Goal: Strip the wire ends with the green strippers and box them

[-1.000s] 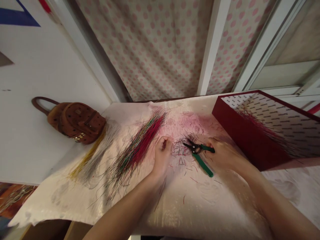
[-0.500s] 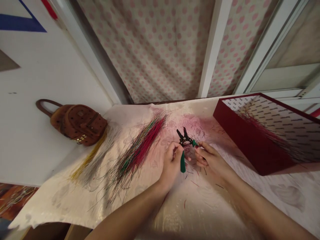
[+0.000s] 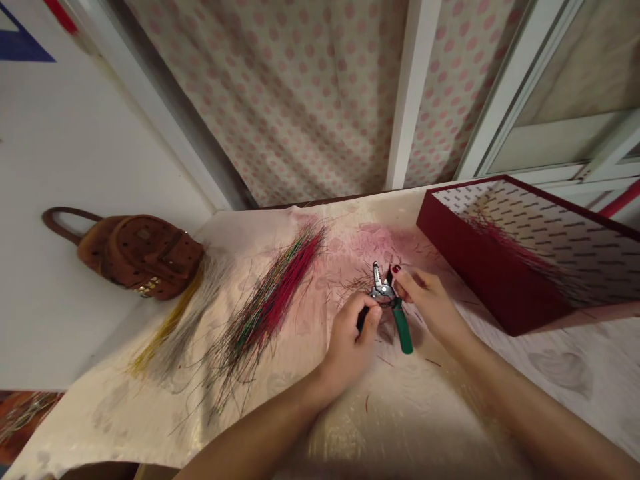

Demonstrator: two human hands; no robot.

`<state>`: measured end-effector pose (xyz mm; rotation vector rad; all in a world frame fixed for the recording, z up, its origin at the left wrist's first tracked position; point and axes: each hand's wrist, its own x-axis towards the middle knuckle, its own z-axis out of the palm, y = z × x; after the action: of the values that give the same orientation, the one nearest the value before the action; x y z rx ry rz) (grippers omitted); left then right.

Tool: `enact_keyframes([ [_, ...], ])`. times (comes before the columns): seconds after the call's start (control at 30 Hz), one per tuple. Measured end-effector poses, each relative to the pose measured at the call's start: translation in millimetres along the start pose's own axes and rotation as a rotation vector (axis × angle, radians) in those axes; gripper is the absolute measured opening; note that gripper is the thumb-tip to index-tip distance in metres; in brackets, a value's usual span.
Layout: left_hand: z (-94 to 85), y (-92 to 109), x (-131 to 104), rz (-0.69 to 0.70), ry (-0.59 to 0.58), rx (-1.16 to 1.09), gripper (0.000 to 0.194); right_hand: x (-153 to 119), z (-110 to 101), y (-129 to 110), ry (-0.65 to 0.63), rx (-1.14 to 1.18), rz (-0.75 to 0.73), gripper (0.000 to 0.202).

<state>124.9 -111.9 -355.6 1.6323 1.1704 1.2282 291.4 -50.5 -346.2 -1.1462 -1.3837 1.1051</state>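
A wire stripper (image 3: 403,328) with green handles and toothed metal jaws is held above the cloth, its jaws spread and pointing away from me. My left hand (image 3: 353,333) is closed around its left handle, thumb against the fingers. The fingers of my right hand (image 3: 425,297) pinch the dark right jaw near its tip; a red thumbnail shows there. The other green handle hangs free between my hands. Short wire offcuts (image 3: 356,285) lie scattered around and beyond the tool.
Left of my hands lies a bundle of red, green and dark wires (image 3: 287,287). Grey wires (image 3: 200,313) and yellow wires (image 3: 167,327) lie farther left, by a brown backpack (image 3: 145,257). On the right stands an open red box (image 3: 465,273) with wires inside. Patterned cloth (image 3: 340,433) covers the table.
The wire stripper has turned over, showing its silvery side. My right hand has moved from its handle up to a jaw. The view has shifted slightly.
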Motion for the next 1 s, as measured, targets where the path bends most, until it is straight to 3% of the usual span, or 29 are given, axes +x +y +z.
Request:
enact_keyframes([
  [0.1, 1.5, 1, -2, 0.026, -0.029, 0.038, 0.03, -1, 0, -5, -0.038, -0.007, -0.012, 0.042],
  [0.4, 3.2, -7, -3, -0.117, -0.016, -0.158, 0.03, 1, -2, -1, -0.089, 0.04, -0.04, 0.044],
  [0.67, 0.4, -10, 3, -0.165, 0.079, -0.37, 0.031, 6, -8, 16, -0.068, -0.204, -0.048, 0.022],
  [0.8, -2.5, -9, 9, -0.192, 0.135, -0.468, 0.034, 8, -8, 24, -0.131, -0.213, -0.006, 0.044],
  [1.0, -2.3, -5, 9, -0.234, 0.123, -0.582, 0.034, 4, -3, 14, -0.071, 0.017, 0.044, 0.031],
])
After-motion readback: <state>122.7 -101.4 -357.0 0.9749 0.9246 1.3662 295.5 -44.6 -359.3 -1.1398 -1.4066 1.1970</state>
